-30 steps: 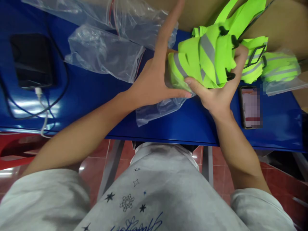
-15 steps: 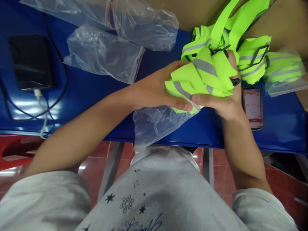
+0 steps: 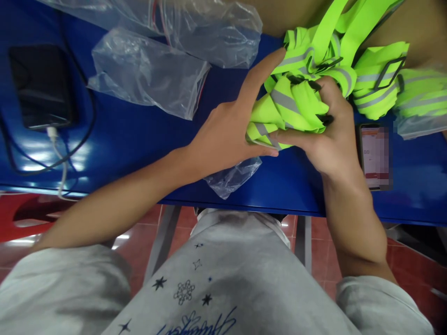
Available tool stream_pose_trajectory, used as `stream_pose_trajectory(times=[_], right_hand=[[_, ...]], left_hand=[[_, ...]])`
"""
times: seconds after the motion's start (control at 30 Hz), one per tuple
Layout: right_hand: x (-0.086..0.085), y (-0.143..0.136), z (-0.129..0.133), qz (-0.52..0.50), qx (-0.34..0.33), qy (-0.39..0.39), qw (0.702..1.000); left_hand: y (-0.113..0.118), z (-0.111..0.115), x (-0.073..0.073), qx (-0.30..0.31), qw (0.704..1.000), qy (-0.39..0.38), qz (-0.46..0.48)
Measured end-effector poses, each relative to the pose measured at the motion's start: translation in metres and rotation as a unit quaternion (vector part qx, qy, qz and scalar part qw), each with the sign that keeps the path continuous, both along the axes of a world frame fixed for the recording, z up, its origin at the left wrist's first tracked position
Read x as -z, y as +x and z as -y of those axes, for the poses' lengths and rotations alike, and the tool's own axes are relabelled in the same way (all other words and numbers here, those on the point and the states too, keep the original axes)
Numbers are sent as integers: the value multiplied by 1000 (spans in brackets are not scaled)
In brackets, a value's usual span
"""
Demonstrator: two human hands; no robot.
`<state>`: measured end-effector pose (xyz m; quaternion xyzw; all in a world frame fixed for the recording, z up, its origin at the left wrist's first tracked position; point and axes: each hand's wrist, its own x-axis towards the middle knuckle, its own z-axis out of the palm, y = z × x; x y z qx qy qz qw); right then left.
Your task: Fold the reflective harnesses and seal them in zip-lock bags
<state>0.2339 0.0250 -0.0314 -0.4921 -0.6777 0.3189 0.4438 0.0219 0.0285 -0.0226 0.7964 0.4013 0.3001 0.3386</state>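
Observation:
A folded bundle of neon-yellow reflective strap (image 3: pixel 291 104) with grey stripes and black buckles is between my two hands, above the blue table. My left hand (image 3: pixel 232 130) is round its left side, thumb along the lower edge and a finger stretched upward; its other fingers are hidden. My right hand (image 3: pixel 337 125) grips the bundle from the right, the thumb pressed across its front. Below my left hand a clear plastic bag (image 3: pixel 232 179) sticks out; how far it reaches round the bundle is hidden.
More clear bags (image 3: pixel 150 70) lie at the back left. Beyond my hands are loose yellow straps (image 3: pixel 328 42), a rolled bundle (image 3: pixel 375 88) and a bagged one (image 3: pixel 422 100). A lit phone (image 3: pixel 373 156) lies at right, a black device (image 3: pixel 40 86) with cables at left.
My left hand has turned, its finger now pointing up and away from the bundle. The bag below shows much less and no longer hangs past the table edge.

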Motion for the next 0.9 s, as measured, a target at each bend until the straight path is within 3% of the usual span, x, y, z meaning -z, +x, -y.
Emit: stream_pose_trajectory(times=[0.07,0.23,0.37,0.57,0.67,0.8,0.9], right_hand=[[-4,3,0,28,-23,15,999],[-18,8,3,66,-119,-48,990],[-14,-1,7,60,-81,25,995],[-6,-5,8,87,-6,100,991],[-8,-5,9,82,22,109,990],[-7,-2,8,125,-26,79,989],[-4,2,4,132,-71,38,988]], left_hand=[[-2,-3,1,10,1000,13,9],[-6,-10,4,19,999,45,0],[-4,-7,5,14,999,51,-15],[-10,-15,5,76,995,47,43],[-13,-15,5,27,998,42,48],[-8,-7,7,-5,998,51,-45],[-4,-4,7,7,998,46,-40]])
